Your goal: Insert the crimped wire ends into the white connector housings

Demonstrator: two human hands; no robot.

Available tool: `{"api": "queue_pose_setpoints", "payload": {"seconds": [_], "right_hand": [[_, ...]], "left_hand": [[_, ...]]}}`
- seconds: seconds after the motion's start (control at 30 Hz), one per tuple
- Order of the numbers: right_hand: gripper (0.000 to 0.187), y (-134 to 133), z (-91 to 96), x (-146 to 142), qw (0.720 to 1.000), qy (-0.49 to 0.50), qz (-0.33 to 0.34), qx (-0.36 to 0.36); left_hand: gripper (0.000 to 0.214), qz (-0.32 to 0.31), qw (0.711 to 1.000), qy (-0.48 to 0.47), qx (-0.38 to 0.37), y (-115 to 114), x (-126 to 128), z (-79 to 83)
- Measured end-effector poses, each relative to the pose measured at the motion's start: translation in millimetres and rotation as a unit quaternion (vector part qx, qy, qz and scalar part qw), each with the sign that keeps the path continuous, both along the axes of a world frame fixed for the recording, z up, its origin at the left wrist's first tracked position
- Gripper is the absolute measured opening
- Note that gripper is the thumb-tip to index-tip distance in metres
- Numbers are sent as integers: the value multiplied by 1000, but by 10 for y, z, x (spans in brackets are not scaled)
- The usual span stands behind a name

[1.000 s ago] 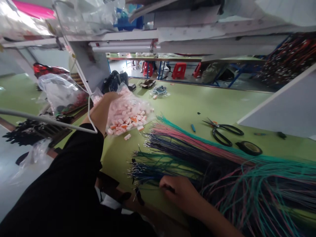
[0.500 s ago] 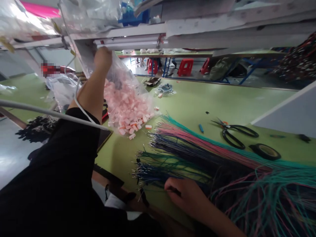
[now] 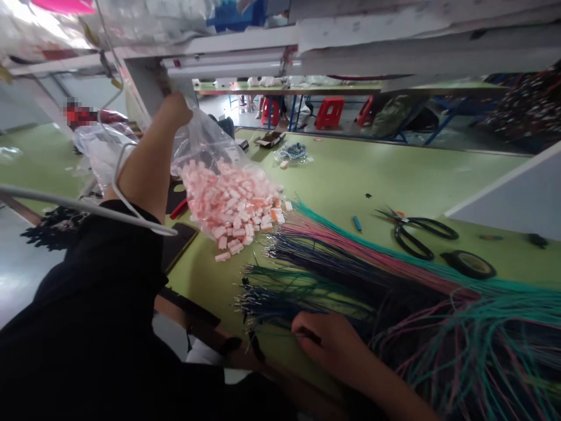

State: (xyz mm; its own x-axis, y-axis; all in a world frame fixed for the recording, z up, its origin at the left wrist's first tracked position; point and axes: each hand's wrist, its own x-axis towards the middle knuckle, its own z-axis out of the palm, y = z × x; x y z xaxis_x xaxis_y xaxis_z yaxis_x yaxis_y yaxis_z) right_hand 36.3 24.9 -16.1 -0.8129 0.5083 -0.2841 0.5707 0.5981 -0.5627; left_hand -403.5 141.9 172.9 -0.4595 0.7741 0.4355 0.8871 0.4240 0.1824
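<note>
My left hand [image 3: 176, 111] grips the upper end of a clear plastic bag [image 3: 205, 137] and holds it raised and tilted. Many small white and orange plastic connectors [image 3: 236, 204] fill its lower part, and some lie loose at its mouth on the green table. Close by are the metal-tipped ends of bundled wires in teal, pink [image 3: 342, 240] and dark blue [image 3: 307, 254]. My right hand [image 3: 326, 339] rests closed beside the nearest dark blue and green wires [image 3: 280, 307]. What its curled fingers hold, if anything, is hidden.
Black-handled scissors [image 3: 414, 234], a roll of black tape [image 3: 468, 265] and a small blue piece [image 3: 357, 223] lie beyond the wires. A bagged blue bundle [image 3: 293, 153] sits farther back. A white cable [image 3: 87, 204] crosses before my left arm. Red stools [image 3: 329, 113] stand behind.
My left hand has shifted slightly left and down with the bag. More connectors have slid towards the bag's mouth and the wire ends. My right hand has stayed nearly still.
</note>
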Motion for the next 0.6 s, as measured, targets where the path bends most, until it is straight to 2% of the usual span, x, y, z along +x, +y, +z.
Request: {"api": "queue_pose_setpoints", "payload": {"seconds": [0.03, 0.07, 0.1, 0.17, 0.23, 0.3, 0.37, 0.43, 0.5, 0.6], "right_hand": [[19, 4, -3, 1, 1000, 3, 5, 2], [19, 8, -6, 0, 1000, 7, 9, 4], [20, 12, -10, -1, 1000, 10, 12, 9], [20, 17, -16, -8, 1000, 13, 16, 20], [20, 13, -18, -13, 999, 14, 16, 31], [19, 3, -16, -15, 999, 17, 19, 41], [17, -8, -14, -11, 998, 28, 26, 52], [16, -14, -16, -8, 997, 42, 33, 62], [16, -14, -23, -8, 996, 50, 36, 68], [16, -12, -40, -11, 995, 54, 29, 75]], "left_hand": [[51, 47, 999, -12, 24, -78, 89, -28], [54, 51, 998, -5, 43, -162, 201, -67], [55, 5, 999, 12, 44, -249, 330, -124], [53, -96, 995, 13, -19, -428, 605, -326], [52, -211, 972, 12, -99, -603, 843, -667], [69, -329, 923, 63, -190, -758, 975, -1094], [77, -346, 905, 127, -212, -860, 968, -1497], [70, -334, 906, 154, -208, -879, 841, -1774], [61, -339, 906, 165, -195, -809, 657, -1894], [62, -287, 929, 150, -179, -594, 418, -1874]]}}
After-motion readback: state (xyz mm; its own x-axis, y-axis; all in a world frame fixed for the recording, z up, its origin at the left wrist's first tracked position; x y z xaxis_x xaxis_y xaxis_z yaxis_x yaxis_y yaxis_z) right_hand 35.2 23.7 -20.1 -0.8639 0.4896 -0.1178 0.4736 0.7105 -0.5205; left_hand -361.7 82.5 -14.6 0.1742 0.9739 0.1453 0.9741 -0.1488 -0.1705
